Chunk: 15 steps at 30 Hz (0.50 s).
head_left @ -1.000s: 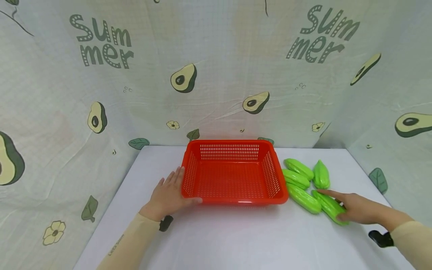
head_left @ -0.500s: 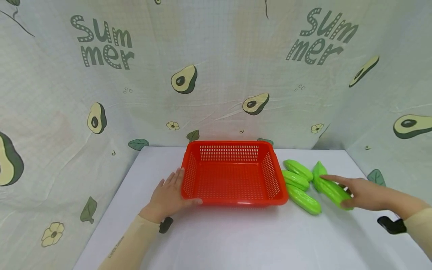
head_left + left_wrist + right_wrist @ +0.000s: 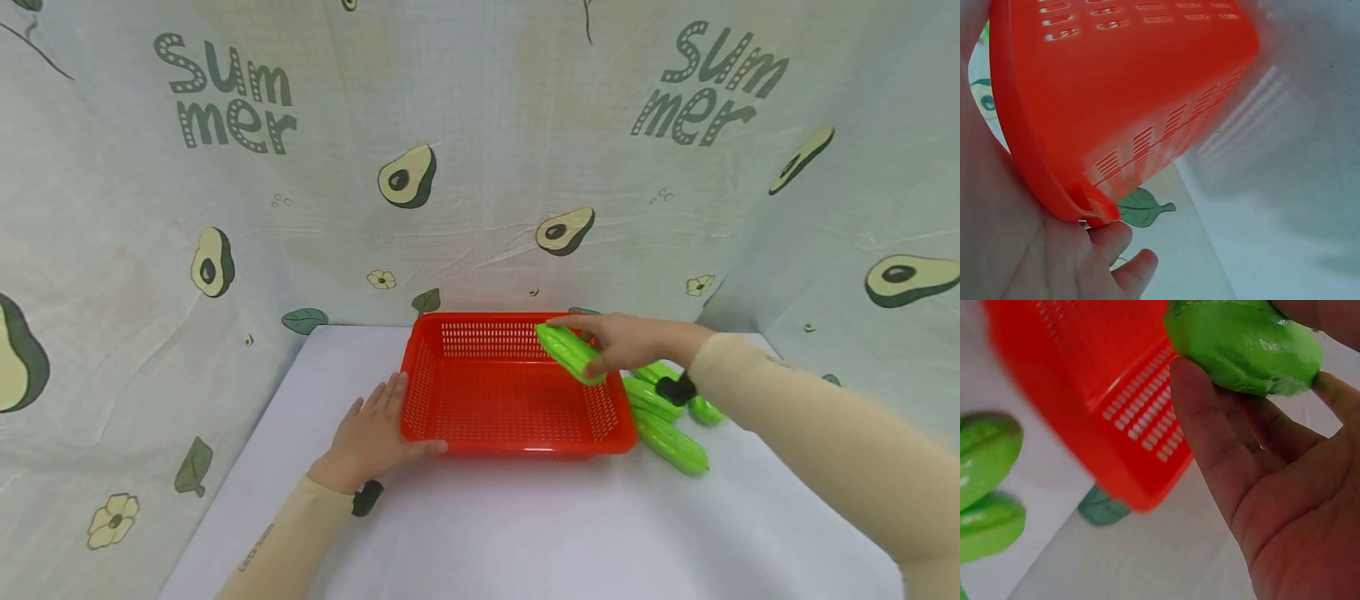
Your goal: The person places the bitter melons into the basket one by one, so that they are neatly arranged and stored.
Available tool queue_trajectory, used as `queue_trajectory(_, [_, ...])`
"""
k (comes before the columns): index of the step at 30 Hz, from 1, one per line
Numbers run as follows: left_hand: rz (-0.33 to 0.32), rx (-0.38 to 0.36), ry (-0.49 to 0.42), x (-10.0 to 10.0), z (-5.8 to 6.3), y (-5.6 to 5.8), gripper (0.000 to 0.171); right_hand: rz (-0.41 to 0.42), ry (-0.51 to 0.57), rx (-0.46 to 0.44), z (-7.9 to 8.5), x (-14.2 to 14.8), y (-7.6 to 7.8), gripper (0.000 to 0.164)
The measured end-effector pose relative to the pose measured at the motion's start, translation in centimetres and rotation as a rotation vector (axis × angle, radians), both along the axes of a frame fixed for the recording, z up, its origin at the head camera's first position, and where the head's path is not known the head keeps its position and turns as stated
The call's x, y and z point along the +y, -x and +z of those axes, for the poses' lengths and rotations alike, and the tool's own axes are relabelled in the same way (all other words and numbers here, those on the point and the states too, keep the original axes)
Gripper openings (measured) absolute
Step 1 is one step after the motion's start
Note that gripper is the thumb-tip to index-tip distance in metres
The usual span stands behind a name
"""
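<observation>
While pinching the green vegetable [image 3: 566, 353] in right hand [image 3: 622, 340], with left hand [image 3: 369, 439] spread against basket [image 3: 517, 448], grip mid-body: probably light, stiff, slippery.

the elongated bright-green plastic-looking vegetable [image 3: 567, 352] is glossy, faintly ridged; the rectangular red plastic basket [image 3: 517, 448], shiny, smooth; the pale avocado-printed cloth backdrop [image 3: 480, 92], matt, creased.

Pale cloth [image 3: 480, 108] hangs before you and along both sides of your white tabletop [image 3: 487, 525], printed with grey-green "Summer" lettering [image 3: 243, 125], halved avocados [image 3: 411, 173], yellow flowers [image 3: 114, 521] and green leaves [image 3: 193, 465]. Faint creases cross the cloth facing you, its foot at the tabletop's far edge, under soft, diffuse light.
</observation>
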<state>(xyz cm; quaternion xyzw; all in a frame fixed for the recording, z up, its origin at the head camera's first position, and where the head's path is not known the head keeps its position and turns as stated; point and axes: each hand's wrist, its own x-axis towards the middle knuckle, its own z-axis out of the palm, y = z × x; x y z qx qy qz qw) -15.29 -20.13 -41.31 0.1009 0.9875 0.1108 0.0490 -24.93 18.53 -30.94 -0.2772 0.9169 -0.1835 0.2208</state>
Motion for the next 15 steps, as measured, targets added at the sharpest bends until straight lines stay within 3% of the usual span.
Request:
queue_trajectory(4, [0.004,0.001,-0.006,0.1,-0.4,0.1,0.131,0.018,0.046,-0.098,-2.2,-5.5,2.2,0.085])
queue_trajectory(9, [0.006,0.004,0.001,0.2,-0.6,0.3,0.131,-0.009,0.116,-0.227,-4.6,-10.0,3.8,0.081])
queue_trajectory(15, [0.012,0.014,0.006,0.0,-0.5,0.4,0.130,-0.038,0.099,-0.231,-7.0,-13.4,5.0,0.079])
